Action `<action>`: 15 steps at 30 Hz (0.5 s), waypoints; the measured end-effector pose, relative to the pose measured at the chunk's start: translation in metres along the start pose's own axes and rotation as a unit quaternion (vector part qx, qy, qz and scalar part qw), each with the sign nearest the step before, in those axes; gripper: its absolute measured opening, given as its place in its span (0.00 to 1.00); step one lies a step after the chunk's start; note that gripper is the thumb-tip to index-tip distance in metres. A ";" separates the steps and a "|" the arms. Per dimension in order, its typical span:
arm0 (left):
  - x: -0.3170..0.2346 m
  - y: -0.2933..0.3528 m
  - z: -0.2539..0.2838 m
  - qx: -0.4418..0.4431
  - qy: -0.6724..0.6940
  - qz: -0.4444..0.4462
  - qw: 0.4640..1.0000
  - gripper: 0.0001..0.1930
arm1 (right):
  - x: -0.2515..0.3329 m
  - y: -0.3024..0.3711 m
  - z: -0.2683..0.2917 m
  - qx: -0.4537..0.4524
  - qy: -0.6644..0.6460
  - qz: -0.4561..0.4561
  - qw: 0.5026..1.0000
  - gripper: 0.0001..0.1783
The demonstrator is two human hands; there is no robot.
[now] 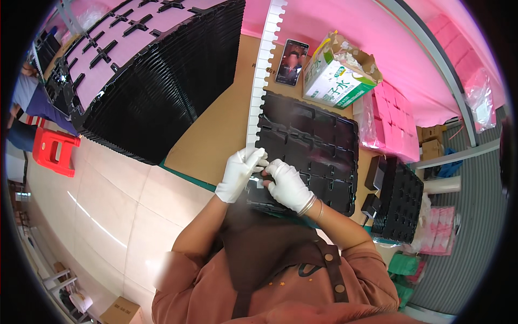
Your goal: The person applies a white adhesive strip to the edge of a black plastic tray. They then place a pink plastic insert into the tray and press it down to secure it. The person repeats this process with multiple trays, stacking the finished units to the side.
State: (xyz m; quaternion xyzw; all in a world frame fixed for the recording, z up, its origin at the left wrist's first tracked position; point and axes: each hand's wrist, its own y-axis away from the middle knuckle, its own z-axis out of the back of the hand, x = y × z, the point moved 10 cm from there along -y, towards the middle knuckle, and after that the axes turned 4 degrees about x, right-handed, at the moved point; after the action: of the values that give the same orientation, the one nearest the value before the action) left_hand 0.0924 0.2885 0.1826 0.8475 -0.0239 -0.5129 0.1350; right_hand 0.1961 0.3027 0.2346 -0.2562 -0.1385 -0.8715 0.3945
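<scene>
My left hand [237, 175], in a white glove, is over the near left corner of a black plastic compartment tray [329, 156]. Its fingers are drawn together at the near end of a long white notched strip [259, 81]; whether they grip the strip is unclear. Close beside it, my right hand [288, 186] wears a white glove with bare fingertips showing. Its fingers curl inward over the tray, and what they hold, if anything, is too small to make out. A small pale piece [259, 184] shows between the two hands.
Stacked black trays [162, 92] rise at the left, with pink sheeting on top. Beyond the tray are a phone [292, 62] and an open carton [340, 75]. Pink wrapped bundles [391, 121] and more black trays [399, 200] stand right. A red stool [55, 148] stands on the floor.
</scene>
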 end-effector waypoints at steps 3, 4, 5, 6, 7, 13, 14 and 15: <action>0.000 0.000 -0.001 -0.002 -0.017 0.007 1.000 0.17 | 0.007 -0.002 -0.005 0.004 0.067 -0.012 0.998 0.04; 0.000 0.000 -0.001 -0.002 -0.014 0.006 1.000 0.17 | 0.007 -0.002 -0.006 -0.005 0.082 -0.010 0.997 0.04; 0.001 -0.001 -0.001 -0.001 -0.012 0.004 1.000 0.17 | 0.007 -0.003 -0.008 -0.014 0.098 -0.008 0.995 0.03; 0.002 -0.001 0.000 -0.002 -0.009 0.004 1.000 0.17 | 0.006 -0.002 -0.009 -0.023 0.113 -0.006 0.993 0.03; 0.002 -0.001 0.000 0.000 -0.010 0.001 1.000 0.17 | 0.008 -0.002 -0.011 -0.019 0.106 0.005 0.994 0.02; 0.000 0.001 0.000 -0.002 -0.024 0.009 1.000 0.16 | 0.017 0.006 -0.013 0.024 0.074 0.050 0.996 0.02; 0.000 0.002 0.000 -0.004 -0.025 0.010 1.000 0.16 | 0.017 0.008 -0.013 0.035 0.068 0.053 0.996 0.02; 0.000 0.002 0.001 -0.007 -0.026 0.010 1.000 0.16 | 0.017 0.010 -0.012 0.046 0.063 0.056 0.995 0.02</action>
State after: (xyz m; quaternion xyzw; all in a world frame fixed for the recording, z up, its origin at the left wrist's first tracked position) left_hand 0.0921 0.2869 0.1825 0.8327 -0.0324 -0.5334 0.1455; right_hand 0.1898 0.2806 0.2341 -0.1897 -0.1385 -0.8551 0.4621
